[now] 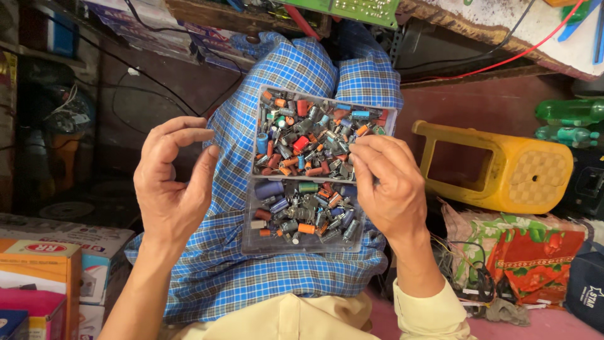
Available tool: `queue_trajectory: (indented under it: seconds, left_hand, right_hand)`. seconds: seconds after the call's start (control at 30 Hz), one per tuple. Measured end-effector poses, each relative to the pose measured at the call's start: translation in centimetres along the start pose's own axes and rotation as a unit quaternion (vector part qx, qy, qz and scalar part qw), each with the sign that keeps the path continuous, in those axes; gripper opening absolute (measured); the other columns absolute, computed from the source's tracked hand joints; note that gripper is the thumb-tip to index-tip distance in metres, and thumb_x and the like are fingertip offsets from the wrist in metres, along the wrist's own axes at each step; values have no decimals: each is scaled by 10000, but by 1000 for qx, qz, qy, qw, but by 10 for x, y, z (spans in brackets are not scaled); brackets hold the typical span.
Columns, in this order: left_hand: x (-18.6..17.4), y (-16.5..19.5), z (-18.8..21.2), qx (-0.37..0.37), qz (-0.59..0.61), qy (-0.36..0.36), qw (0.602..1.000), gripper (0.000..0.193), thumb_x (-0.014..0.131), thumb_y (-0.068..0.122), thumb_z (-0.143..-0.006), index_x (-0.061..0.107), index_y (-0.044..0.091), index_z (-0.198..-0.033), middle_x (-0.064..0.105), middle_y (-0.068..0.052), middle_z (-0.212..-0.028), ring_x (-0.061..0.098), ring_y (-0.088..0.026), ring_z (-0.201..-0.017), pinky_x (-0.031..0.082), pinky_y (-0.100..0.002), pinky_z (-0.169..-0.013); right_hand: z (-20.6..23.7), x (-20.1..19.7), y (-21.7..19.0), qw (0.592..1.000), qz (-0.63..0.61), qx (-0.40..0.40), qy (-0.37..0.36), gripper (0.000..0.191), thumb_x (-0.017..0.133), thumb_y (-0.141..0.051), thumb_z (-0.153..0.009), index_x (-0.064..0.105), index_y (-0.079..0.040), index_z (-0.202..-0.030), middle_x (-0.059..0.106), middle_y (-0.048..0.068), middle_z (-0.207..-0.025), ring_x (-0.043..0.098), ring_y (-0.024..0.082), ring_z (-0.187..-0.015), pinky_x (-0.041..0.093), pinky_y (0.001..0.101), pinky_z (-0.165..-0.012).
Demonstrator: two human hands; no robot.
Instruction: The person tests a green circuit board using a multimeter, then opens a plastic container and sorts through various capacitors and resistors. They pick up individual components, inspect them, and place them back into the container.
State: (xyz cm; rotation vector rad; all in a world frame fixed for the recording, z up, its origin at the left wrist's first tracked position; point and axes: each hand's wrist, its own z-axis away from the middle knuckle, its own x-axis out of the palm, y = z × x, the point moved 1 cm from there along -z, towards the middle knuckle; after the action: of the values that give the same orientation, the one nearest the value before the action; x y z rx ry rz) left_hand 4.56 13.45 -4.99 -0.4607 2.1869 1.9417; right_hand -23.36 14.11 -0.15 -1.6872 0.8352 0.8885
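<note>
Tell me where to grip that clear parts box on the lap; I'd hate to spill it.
Probably grip the clear box by its two long side walls, from above. It lies flat and open on the blue checked cloth, brimful of small components; the right hand already touches one side.

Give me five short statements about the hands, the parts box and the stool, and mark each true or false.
1. The clear plastic box of small electronic parts rests on the blue checked cloth. True.
2. The left hand grips the box. False: it hangs beside the box, fingers curled, holding nothing visible.
3. The right hand is at the box's right edge. True.
4. The yellow stool stands upright. False: it lies on its side.
5. The box is empty. False: both compartments hold parts.
</note>
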Motion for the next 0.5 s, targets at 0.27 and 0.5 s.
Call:
queue_trajectory:
  seconds: [0.27, 0.5]
  left_hand:
    - [-1, 2, 0, 7, -9, 4, 1000, 199, 752, -29, -974, 682, 21, -1153, 661, -125, -1288, 655, -221, -1200, 511, -308, -1031]
    - [-1, 8, 1, 20, -13, 1, 1000, 201, 757, -21, -964, 682, 20, -1146, 673, -121, -1270, 663, -234, -1189, 512, -322, -1031]
  right_hand:
    - [-10, 1, -6, 1000, 2, 4, 20, 161, 737, 41, -941, 736, -12, -1094, 719, 119, -1132, 702, 311, -1067, 566, 392, -947]
    - [-29, 35, -31, 984, -23, -145, -103, 397, 687, -33, -954, 650, -14, -1348, 590, 163, -1429, 568, 352, -1337, 449, 453, -1102]
